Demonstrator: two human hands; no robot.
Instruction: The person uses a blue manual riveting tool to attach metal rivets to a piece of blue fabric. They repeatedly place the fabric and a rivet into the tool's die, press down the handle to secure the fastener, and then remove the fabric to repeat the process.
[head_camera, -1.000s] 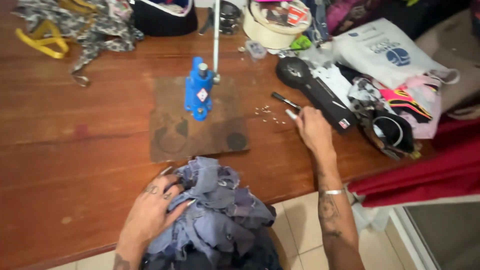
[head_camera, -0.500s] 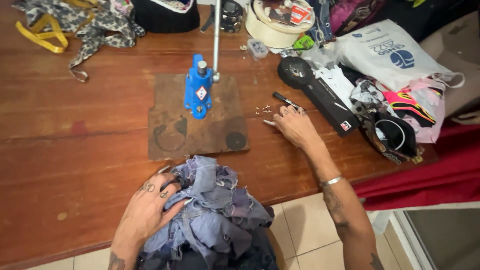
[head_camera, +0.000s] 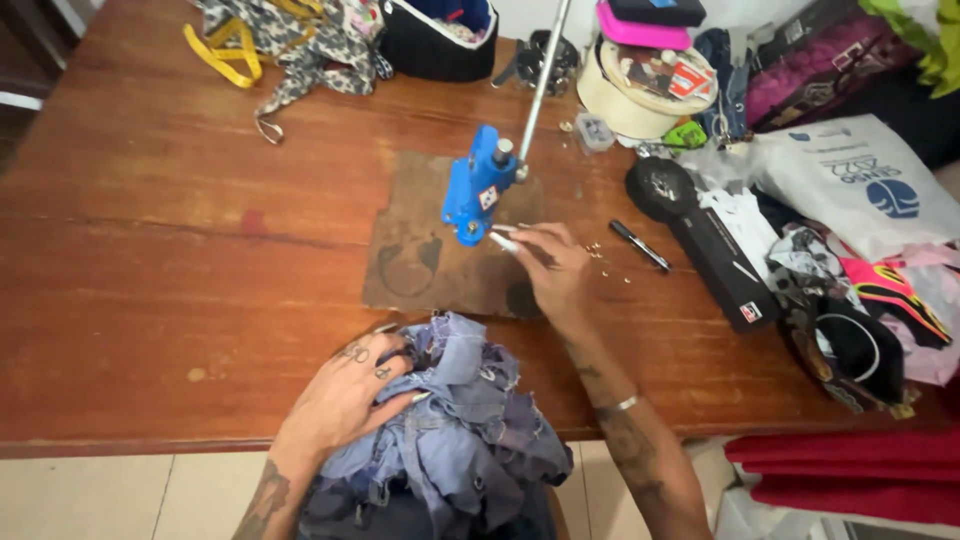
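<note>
Bench: a big brown wooden bench (head_camera: 150, 260) fills most of the frame, with pale floor tiles along the bottom edge.
Denim pile: a heap of frayed blue-grey denim cloth (head_camera: 455, 430) sits at the bottom middle, hanging over the near edge of the bench.
White bag: a white plastic bag with a blue round mark (head_camera: 850, 190) lies at the upper right, among other bags and clothes.
Mat: a worn brown square mat (head_camera: 420, 260) lies flat in the middle of the bench.
Press: a small blue metal hand press with a long silver lever (head_camera: 478, 185) stands upright on the far part of the mat.
Left hand: the left hand (head_camera: 345, 395) lies flat on the left side of the denim pile, fingers spread and pressing on the cloth; its grip is loose, not closed round anything.
Right hand: the right hand (head_camera: 550, 265) reaches to the foot of the press, just right of it; its fingertips pinch together on a small pale thing, too tiny to tell what it is.
Pen: a black pen (head_camera: 640, 245) lies on the bench, just right of the right hand.
Bits: small gold metal bits (head_camera: 598, 250) are scattered between the right hand and the pen.
</note>
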